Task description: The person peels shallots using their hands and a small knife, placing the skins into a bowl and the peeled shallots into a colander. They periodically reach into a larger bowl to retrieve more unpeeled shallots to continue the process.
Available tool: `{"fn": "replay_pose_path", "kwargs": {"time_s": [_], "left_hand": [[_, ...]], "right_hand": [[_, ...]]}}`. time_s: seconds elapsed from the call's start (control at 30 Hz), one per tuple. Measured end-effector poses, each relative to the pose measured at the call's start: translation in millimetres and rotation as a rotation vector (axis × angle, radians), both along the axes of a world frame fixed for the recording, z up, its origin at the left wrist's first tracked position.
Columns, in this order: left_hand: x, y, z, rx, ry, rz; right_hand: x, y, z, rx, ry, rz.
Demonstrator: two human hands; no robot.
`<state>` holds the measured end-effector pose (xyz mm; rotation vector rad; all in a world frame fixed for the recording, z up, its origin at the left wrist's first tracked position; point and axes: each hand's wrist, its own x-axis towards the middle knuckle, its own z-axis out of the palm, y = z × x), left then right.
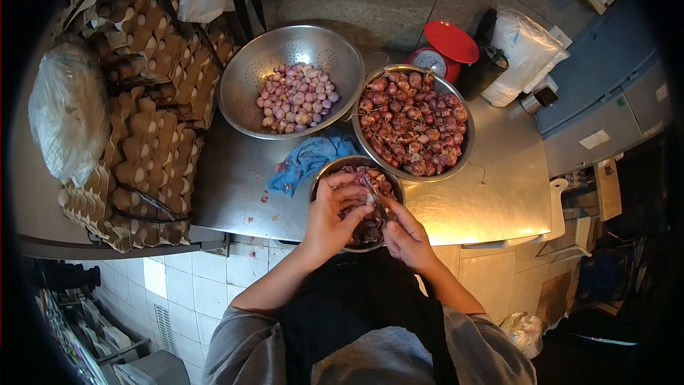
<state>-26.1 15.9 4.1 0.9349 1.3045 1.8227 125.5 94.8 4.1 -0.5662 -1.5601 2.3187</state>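
Over a small metal bowl (370, 237) of shallot skins, my two hands are close together. My left hand (333, 215) has its fingers curled round a small pale piece, probably a shallot, partly hidden by the fingers. My right hand (410, 237) grips a small knife (375, 198), its blade beside the left fingertips. Behind and to the right, a metal bowl (467, 144) holds unpeeled red shallots (413, 121). Peeled pinkish shallots (297, 98) lie in a metal colander (239, 93) at the back left.
A blue cloth (308, 162) lies on the steel table (499, 192) left of the small bowl, near scattered skin bits. Egg trays (153, 164) are stacked at the left with a plastic bag (69, 114). A red scale (450, 43) stands behind the shallot bowl.
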Motion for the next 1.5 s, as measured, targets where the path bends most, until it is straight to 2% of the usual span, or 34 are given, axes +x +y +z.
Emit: {"fn": "replay_pose_path", "kwargs": {"time_s": [0.1, 0.2, 0.3, 0.4, 0.5, 0.8, 1.03, 1.1, 1.17, 1.33, 1.43, 1.5], "left_hand": [[1.9, -0.5, 0.3, -0.02, 0.021, 0.021], [7.1, 2.1, 0.0, 0.034, -0.109, 0.047], [11.4, 3.2, -6.3, 0.029, -0.184, 0.108], [13.5, 4.2, -6.0, 0.05, -0.219, 0.138], [14.1, 3.9, -4.6, 0.032, -0.236, 0.132], [11.2, 1.7, -0.2, 0.032, -0.383, 0.0], [9.7, 3.0, -2.3, 0.054, -0.453, 0.025], [9.1, 2.6, -3.3, 0.061, -0.43, 0.031], [8.1, 2.3, -5.7, 0.056, -0.441, 0.028], [8.6, 1.9, -5.8, 0.045, -0.448, 0.032], [8.2, 1.6, -5.7, 0.046, -0.468, 0.032], [7.8, 1.8, -6.8, 0.054, -0.466, 0.036]], "right_hand": [[1.4, 0.8, -1.6, -0.008, 0.009, -0.001], [0.4, -2.7, -7.4, 0.094, -0.007, -0.058], [-8.5, -4.1, -11.2, 0.882, -0.035, -0.205], [-5.7, -6.9, -0.3, 0.72, -0.137, -0.16], [-5.9, -4.3, -6.2, 0.682, -0.055, -0.192], [-5.6, 10.7, -4.4, 0.102, -0.045, -0.21], [-3.3, -4.0, 0.4, 0.123, 0.026, -0.085], [-6.2, -4.9, -6.1, 0.302, -0.003, -0.1], [-7.1, -5.1, -6.9, 0.36, -0.032, -0.11], [-6.8, -4.1, -6.4, 0.291, -0.058, -0.124], [-5.2, -3.4, -8.9, 0.114, 0.052, -0.083], [-8.6, -6.8, -5.4, 0.166, 0.013, -0.096]]}}
